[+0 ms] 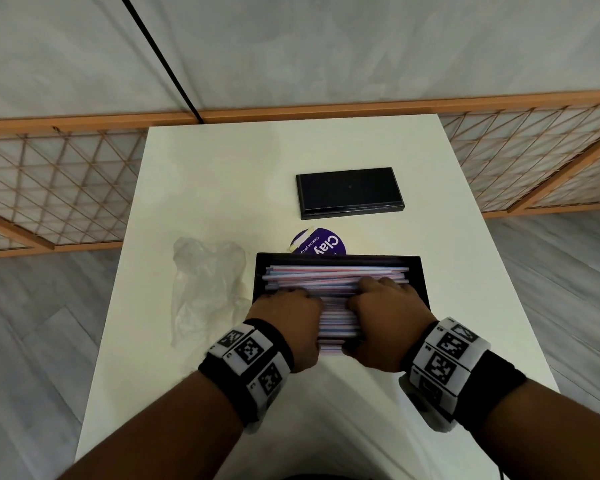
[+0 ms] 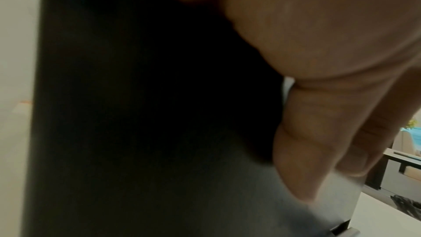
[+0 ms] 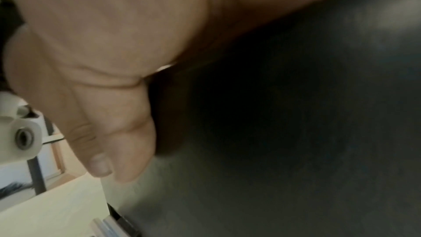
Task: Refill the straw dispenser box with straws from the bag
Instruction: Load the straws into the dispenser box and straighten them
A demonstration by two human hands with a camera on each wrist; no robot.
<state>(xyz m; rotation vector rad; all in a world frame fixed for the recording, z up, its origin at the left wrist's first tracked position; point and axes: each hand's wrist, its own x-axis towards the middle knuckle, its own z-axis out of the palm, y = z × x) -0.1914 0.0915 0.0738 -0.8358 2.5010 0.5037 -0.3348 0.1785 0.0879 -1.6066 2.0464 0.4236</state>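
Straws (image 1: pixel 336 277) lie lengthwise in the black box (image 1: pixel 340 260), at the near middle of the white table (image 1: pixel 222 174); thin, pale, striped red and blue, heaped level with the rim. Both hands sit on the pile: left hand (image 1: pixel 286 317) and right hand (image 1: pixel 385 306), fingers bent over the straws, likely to flatten and square them. Whether either actually grasps a bundle, cannot tell. Clear bag (image 1: pixel 205 285) lies slack just left of the box, seemingly emptied. Black lid (image 1: pixel 349 192) lies farther back, a purple round label (image 1: pixel 321 244) between.
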